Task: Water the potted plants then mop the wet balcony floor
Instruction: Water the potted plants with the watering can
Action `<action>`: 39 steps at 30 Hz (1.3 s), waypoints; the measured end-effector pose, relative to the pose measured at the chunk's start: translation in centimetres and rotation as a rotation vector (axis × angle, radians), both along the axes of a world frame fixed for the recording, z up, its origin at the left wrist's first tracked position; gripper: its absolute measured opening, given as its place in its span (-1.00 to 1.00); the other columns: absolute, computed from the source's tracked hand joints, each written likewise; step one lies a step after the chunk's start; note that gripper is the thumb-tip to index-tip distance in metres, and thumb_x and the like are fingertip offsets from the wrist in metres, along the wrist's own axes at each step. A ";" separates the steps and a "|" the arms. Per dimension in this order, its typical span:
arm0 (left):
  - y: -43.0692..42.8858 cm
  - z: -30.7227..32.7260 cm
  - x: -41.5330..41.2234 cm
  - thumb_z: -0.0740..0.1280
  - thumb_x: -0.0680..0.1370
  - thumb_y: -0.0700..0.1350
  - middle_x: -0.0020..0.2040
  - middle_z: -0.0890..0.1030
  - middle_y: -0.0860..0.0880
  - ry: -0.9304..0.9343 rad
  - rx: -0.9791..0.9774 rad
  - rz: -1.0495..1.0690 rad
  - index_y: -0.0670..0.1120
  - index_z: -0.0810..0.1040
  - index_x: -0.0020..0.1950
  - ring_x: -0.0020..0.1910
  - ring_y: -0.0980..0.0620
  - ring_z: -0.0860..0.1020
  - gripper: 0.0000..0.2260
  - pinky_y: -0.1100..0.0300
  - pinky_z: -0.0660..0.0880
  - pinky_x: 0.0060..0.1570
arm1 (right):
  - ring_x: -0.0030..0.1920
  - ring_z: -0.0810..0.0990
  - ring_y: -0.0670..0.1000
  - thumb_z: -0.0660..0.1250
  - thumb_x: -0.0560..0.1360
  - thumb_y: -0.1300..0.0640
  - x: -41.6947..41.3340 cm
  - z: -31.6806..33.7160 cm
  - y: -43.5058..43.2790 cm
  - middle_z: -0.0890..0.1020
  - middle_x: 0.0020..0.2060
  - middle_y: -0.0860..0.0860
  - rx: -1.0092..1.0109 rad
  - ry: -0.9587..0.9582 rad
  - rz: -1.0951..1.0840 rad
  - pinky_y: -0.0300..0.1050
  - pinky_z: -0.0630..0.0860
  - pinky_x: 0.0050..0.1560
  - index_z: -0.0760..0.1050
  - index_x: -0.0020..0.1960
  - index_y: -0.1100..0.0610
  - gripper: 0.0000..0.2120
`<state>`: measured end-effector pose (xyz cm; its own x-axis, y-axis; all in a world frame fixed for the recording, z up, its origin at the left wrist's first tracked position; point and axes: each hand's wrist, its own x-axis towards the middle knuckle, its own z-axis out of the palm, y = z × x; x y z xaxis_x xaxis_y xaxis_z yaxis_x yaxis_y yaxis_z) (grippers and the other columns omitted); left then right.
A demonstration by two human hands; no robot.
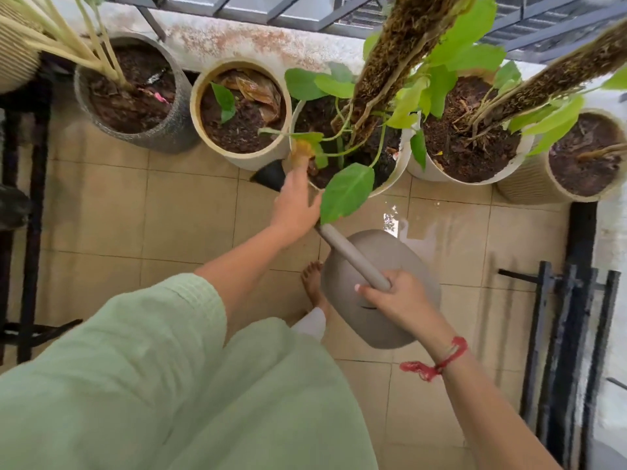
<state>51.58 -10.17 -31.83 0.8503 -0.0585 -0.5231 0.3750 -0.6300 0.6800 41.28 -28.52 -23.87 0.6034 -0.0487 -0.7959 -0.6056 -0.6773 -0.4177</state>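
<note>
A row of potted plants stands along the balcony wall: a grey pot (pixel 176 127), a cream pot (pixel 203 106), a white pot (pixel 395 176) with a moss pole and green leaves, another white pot (pixel 427 169) and a ribbed beige pot (pixel 522 193). My left hand (pixel 298 203) reaches to the middle white pot's near rim and pinches a withered yellow-brown leaf (pixel 301 153). My right hand (pixel 397 300) grips the tubular handle of a grey watering can (pixel 380 252), held low over the tiles in front of that pot. A water puddle (pixel 427 228) lies on the tiled floor beside the can.
Black metal frames stand at the right (pixel 570 334) and left (pixel 32 215) edges. A black object (pixel 269 176) lies between the cream and white pots. My bare foot (pixel 314 283) is on the tiles under the can. A railing (pixel 271 11) runs above the wall.
</note>
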 end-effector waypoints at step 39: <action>21.7 4.1 12.3 0.18 0.17 0.57 -0.53 0.29 0.07 -0.644 -0.111 -0.835 0.01 0.09 -0.50 -0.43 0.00 0.39 -0.36 0.06 0.32 -0.22 | -0.48 0.34 0.01 0.37 0.29 -0.29 3.3 -0.9 25.5 0.33 -0.54 0.09 0.059 -0.309 -0.538 -0.04 0.36 -0.48 0.29 -0.43 0.37 -0.31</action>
